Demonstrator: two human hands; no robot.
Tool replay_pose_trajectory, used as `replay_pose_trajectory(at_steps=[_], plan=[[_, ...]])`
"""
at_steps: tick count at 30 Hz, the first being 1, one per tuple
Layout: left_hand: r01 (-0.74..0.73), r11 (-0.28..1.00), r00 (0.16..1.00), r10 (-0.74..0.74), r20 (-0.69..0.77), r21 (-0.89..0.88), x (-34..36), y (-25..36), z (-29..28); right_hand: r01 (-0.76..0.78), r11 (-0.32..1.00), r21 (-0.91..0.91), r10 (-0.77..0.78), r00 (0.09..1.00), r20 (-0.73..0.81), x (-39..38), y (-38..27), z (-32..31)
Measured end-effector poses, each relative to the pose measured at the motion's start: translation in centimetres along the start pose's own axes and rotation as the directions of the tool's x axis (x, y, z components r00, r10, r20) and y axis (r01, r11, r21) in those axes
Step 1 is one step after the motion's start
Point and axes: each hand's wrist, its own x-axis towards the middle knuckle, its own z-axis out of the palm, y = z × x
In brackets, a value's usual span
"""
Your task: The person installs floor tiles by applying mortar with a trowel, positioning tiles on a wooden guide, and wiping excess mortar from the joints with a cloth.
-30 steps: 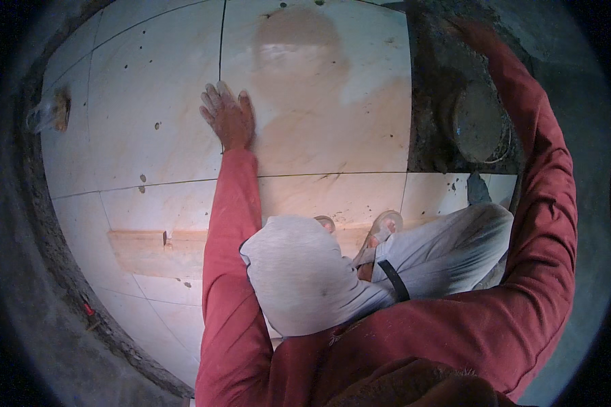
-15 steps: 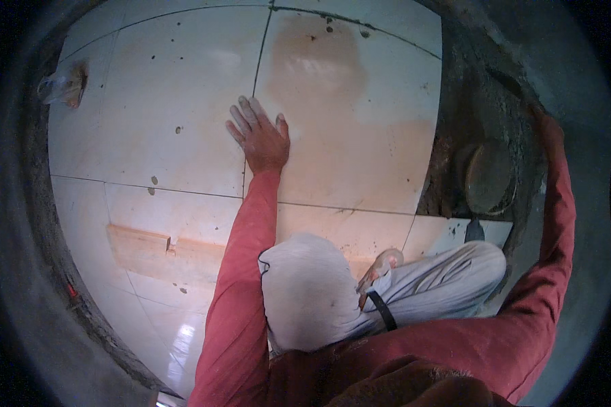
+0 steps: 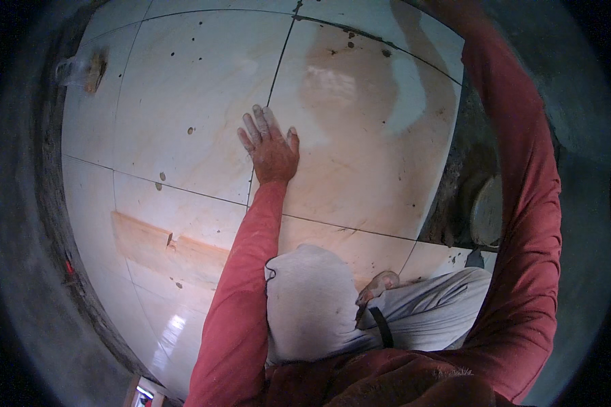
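My left hand (image 3: 273, 152) lies palm down with its fingers spread, resting across the joint between two large pale floor tiles (image 3: 197, 88). Nothing is held in it. The hand's fingertips look whitish with dust. My right arm stretches far forward along the right side, and my right hand (image 3: 455, 15) is at the top edge of the picture, dim and partly cut off. Its fingers cannot be made out, nor whether it holds anything. Below it, the right-hand tile (image 3: 360, 156) shows a brownish tint, a darker shadow and several dark specks.
Beside the right tile runs a dark rough strip (image 3: 448, 183), with a round container (image 3: 485, 211) in it. A pale orange, board-like strip (image 3: 139, 234) shows at the left. A clear plastic bag with something brown (image 3: 95, 71) lies at the far left. My bent knees are close below.
My right arm has swung forward and inward from the right wall to the top edge. My left hand stays flat on the tiles, while the whole view has shifted slightly.
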Motion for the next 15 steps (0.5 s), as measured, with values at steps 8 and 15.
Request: replay_pose_trajectory(at_steps=[8, 15], plan=[[0.032, 0.999, 0.999, -0.031, 0.041, -0.032, 0.0, 0.0, -0.5, -0.004, 0.997, -0.073, 0.002, 1.0, -0.028, 5.3, -1.3, -0.6], [0.014, 1.0, 0.998, -0.015, 0.06, 0.013, -0.3, -0.3, -0.3, -0.008, 0.994, -0.106, 0.009, 1.0, 0.018, 0.5, -3.7, 10.0]])
